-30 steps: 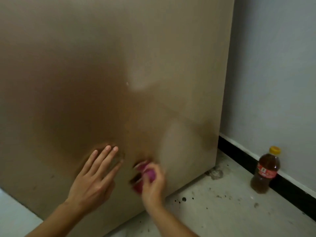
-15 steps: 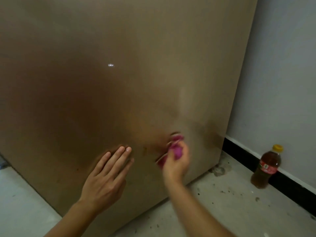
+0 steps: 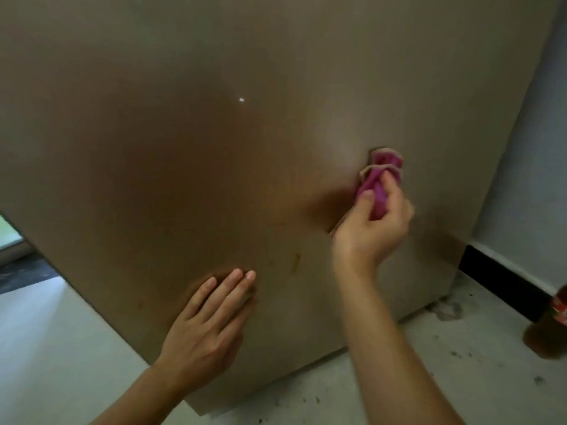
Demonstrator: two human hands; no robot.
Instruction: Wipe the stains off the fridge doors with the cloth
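A glossy beige fridge door (image 3: 214,124) fills most of the view. My right hand (image 3: 372,223) grips a bunched pink cloth (image 3: 379,182) and holds it against the door's lower right part. A small orange streak stain (image 3: 297,261) shows on the door below and left of the cloth, between my two hands. My left hand (image 3: 205,320) rests flat on the lower door with straight fingers. A tiny white speck (image 3: 241,100) sits higher up on the door.
A bottle of brown drink (image 3: 549,329) with a red label stands on the floor at the right, by the grey wall (image 3: 527,167) and its black skirting (image 3: 503,280). The pale floor (image 3: 445,363) under the fridge's corner is speckled with dirt.
My right hand has carried the cloth up and to the right across the door. My left hand has stayed flat on the lower door. The view has shifted left.
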